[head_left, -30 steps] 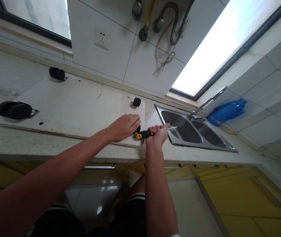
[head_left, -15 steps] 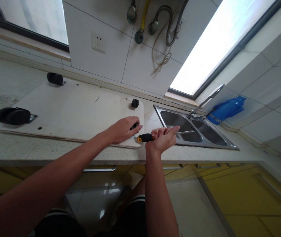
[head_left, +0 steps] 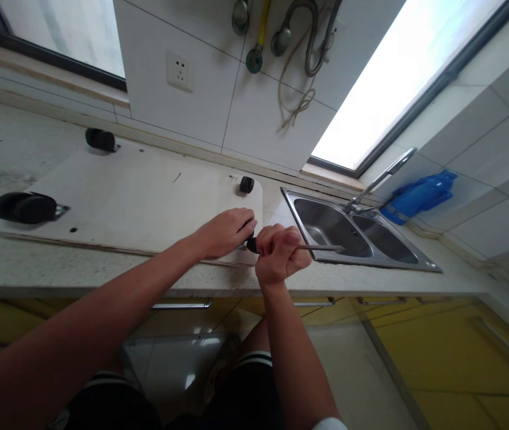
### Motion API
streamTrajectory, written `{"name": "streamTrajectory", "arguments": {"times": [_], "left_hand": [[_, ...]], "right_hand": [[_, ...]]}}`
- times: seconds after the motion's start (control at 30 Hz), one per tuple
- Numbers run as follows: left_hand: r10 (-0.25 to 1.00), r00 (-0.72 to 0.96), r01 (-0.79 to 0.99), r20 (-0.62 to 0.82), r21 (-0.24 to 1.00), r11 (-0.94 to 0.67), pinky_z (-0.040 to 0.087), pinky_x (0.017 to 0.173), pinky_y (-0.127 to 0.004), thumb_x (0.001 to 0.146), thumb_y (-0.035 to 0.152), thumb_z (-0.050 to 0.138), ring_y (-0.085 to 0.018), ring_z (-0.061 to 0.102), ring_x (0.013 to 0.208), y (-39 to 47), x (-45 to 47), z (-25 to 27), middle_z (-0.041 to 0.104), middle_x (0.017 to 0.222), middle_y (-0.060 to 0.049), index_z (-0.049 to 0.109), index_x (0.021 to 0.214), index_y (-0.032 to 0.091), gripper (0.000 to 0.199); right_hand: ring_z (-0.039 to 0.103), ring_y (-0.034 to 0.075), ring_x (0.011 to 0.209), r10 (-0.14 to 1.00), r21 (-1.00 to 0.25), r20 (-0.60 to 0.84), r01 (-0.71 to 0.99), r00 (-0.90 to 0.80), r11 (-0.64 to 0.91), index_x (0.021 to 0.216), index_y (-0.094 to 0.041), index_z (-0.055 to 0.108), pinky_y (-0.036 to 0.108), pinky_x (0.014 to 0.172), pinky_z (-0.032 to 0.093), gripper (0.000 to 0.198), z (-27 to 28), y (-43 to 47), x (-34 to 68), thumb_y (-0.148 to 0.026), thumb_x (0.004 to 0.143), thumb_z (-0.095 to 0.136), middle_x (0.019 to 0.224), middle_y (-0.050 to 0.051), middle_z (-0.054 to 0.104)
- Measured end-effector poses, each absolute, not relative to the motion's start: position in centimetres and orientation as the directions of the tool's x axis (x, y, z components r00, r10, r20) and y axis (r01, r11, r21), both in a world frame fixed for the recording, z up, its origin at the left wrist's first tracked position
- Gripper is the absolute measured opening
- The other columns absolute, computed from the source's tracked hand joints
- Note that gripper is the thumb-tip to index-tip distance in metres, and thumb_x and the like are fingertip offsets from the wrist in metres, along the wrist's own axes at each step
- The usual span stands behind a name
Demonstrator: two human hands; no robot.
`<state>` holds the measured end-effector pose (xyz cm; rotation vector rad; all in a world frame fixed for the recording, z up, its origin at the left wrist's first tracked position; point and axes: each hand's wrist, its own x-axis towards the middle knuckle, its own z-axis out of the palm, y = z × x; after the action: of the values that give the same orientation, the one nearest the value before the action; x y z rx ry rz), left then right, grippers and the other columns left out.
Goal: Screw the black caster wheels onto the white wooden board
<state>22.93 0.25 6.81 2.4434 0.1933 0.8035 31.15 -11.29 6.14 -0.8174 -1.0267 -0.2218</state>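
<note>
A screwdriver lies across my right hand (head_left: 281, 254), with the fingers wrapped round its dark handle. Its bare metal shaft (head_left: 323, 247) points right, toward the sink, while the handle's butt end faces left beside the near right caster (head_left: 246, 225). My left hand (head_left: 225, 232) is closed over that black caster and hides most of it. The caster sits at the near right corner of a white board (head_left: 147, 197) lying flat on the counter. Three other black casters stand up from the board: far right (head_left: 246, 185), far left (head_left: 100, 139) and near left (head_left: 25, 208).
Right of the board is a double steel sink (head_left: 287, 209) with a tall faucet (head_left: 383, 177). A blue bundle (head_left: 419, 197) leans behind it. Pipes and a hose (head_left: 310, 36) hang on the tiled wall above. Yellow cabinets (head_left: 473, 340) run below the counter edge.
My right hand has shifted left along the screwdriver, covering more of its handle and leaving more shaft exposed. The shaft tip has dipped slightly. My left hand stays on the caster.
</note>
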Motion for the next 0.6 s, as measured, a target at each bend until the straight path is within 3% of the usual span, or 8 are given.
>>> {"name": "streamTrajectory", "arguments": {"times": [0.13, 0.47, 0.6], "left_hand": [[0.295, 0.811, -0.043, 0.505, 0.555, -0.831, 0.044, 0.079, -0.040, 0.114, 0.038, 0.040, -0.024, 0.057, 0.080, 0.4, 23.0, 6.8, 0.064, 0.088, -0.005, 0.048, 0.088, 0.026, 0.030], [0.311, 0.815, -0.035, 0.488, 0.578, -0.815, 0.045, 0.079, -0.040, 0.115, 0.041, 0.040, -0.025, 0.059, 0.082, 0.6, 22.9, 6.6, 0.065, 0.089, -0.005, 0.050, 0.087, 0.025, 0.033], [0.322, 0.822, -0.050, 0.470, 0.623, -0.781, 0.047, 0.081, -0.040, 0.112, 0.034, 0.039, -0.025, 0.063, 0.085, 0.6, 22.6, 6.6, 0.070, 0.094, -0.005, 0.060, 0.101, 0.025, 0.025]], "right_hand": [[0.041, 0.012, 0.043, 0.241, -0.507, 0.844, 0.569, 0.478, 0.648, 0.066, -0.028, 0.040, 0.031, 0.046, 0.031, 0.059, 4.9, -11.3, 31.2, -0.054, 0.117, 0.055, 0.052, -0.007, 0.039], [0.039, 0.010, 0.042, 0.214, -0.527, 0.811, 0.522, 0.544, 0.670, 0.067, -0.027, 0.036, 0.028, 0.044, 0.032, 0.058, 5.1, -10.6, 31.7, -0.046, 0.120, 0.049, 0.054, -0.008, 0.035], [0.031, 0.009, 0.037, 0.144, -0.504, 0.787, 0.490, 0.600, 0.711, 0.070, -0.028, 0.034, 0.025, 0.040, 0.029, 0.056, 6.3, -10.9, 31.5, -0.039, 0.124, 0.035, 0.053, -0.010, 0.030]]}}
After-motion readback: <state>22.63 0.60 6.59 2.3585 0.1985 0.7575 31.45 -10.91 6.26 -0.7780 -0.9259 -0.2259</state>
